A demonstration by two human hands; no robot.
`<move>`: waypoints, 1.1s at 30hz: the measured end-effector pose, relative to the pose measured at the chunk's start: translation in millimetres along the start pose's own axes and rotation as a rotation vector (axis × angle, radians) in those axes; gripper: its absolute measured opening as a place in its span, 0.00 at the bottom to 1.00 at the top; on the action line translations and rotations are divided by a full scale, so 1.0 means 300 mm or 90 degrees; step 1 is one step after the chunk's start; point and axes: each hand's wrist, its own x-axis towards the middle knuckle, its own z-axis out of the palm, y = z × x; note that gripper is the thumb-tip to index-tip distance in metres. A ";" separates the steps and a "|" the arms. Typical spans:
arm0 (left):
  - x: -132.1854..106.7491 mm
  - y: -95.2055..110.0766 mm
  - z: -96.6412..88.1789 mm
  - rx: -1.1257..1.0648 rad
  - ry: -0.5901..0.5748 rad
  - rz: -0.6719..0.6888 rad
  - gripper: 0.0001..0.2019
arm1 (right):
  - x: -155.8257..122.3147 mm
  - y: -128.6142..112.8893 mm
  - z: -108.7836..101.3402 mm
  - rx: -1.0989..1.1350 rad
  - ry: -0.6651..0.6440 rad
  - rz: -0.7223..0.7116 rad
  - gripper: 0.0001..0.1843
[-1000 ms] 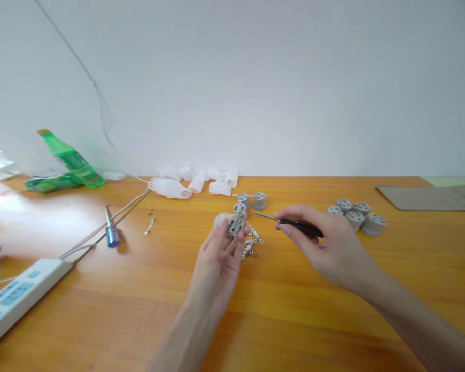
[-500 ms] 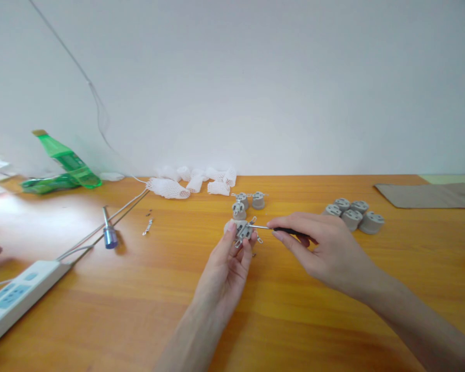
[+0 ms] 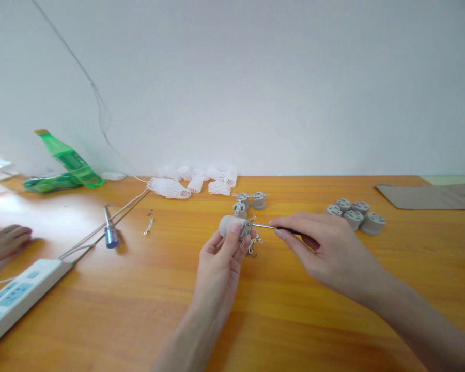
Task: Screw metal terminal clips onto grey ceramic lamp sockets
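Note:
Between the thumb and fingers of my left hand (image 3: 221, 266) lies a grey ceramic lamp socket (image 3: 228, 226), tipped on its side with its metal-fitted end facing right. My right hand (image 3: 325, 243) is closed around the dark handle of a screwdriver (image 3: 261, 226). Its thin shaft points left, and the tip meets the metal end of the socket. Beneath the socket, small metal strips (image 3: 258, 238) lie on the table, partly hidden by my left fingers. Just behind stand a few sockets (image 3: 259, 200) with metal strips on top.
Several bare sockets (image 3: 352, 217) stand at right, near brown cardboard (image 3: 426, 197). White foam nets (image 3: 189, 182) lie by the wall. At left are a blue-handled tool (image 3: 110, 235), a power strip (image 3: 27, 292), cords, green bottles (image 3: 67, 160) and another person's hand (image 3: 8, 243).
My left hand has turned the socket so its metal end now faces right towards the screwdriver. Another person's hand has come further into view at the left edge.

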 end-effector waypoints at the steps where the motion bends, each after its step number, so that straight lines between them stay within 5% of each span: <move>1: -0.001 -0.001 -0.005 0.031 -0.005 0.032 0.14 | 0.002 -0.005 -0.001 0.010 -0.014 0.013 0.12; 6: -0.003 0.004 -0.027 0.187 -0.022 0.152 0.14 | 0.010 -0.005 -0.002 0.124 -0.065 0.101 0.16; 9: -0.007 0.012 -0.026 0.201 -0.029 0.180 0.13 | 0.014 0.006 0.011 0.251 0.006 0.152 0.12; 13: -0.016 0.019 -0.003 0.120 -0.007 0.129 0.15 | 0.012 0.002 0.036 0.339 0.132 0.204 0.12; 17: -0.019 0.015 0.012 0.055 0.007 0.073 0.17 | 0.007 -0.023 0.047 0.358 0.132 0.266 0.12; 23: -0.014 0.009 0.013 0.028 0.016 0.056 0.16 | 0.005 -0.047 0.033 0.328 0.164 0.197 0.16; 29: -0.014 0.002 0.021 0.019 0.018 0.053 0.16 | 0.002 -0.053 0.028 0.302 0.164 0.218 0.09; 33: -0.015 -0.005 0.018 0.024 0.027 0.050 0.15 | 0.001 -0.049 0.032 0.325 0.174 0.189 0.16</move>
